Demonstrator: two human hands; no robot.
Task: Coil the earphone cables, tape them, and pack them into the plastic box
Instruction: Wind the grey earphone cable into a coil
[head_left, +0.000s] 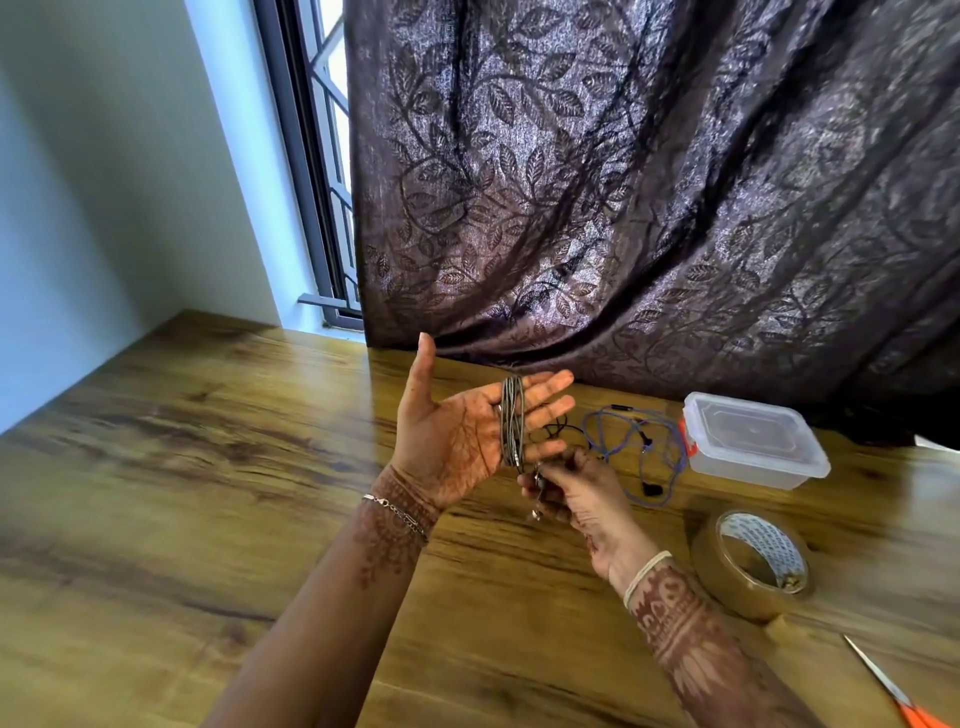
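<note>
Left hand (457, 436) is held palm up above the table (208, 467), fingers stretched out flat and thumb raised, with a grey cable (511, 428) wound in several loops around the four fingers. Nothing is pinched by this hand; the coil is simply carried on the spread fingers. Right hand (569, 486) is kept just below and beside the coil, its fingertips closed on the loose end of the same cable, where small metal parts are seen hanging. A bracelet (397, 512) is worn on the left wrist and a pale band (644, 577) on the right.

A blue cable (644, 447) is left uncoiled on the table beyond the right hand, and a thin black cable (558, 428) is partly seen behind the fingers. A clear box (753, 441), lid on, is set to the right of the blue cable, near the curtain (649, 182). A tape roll (753, 564) is laid flat nearer the person, beside the right wrist. Scissors (893, 691) with orange handles are cut off at the lower right corner.
</note>
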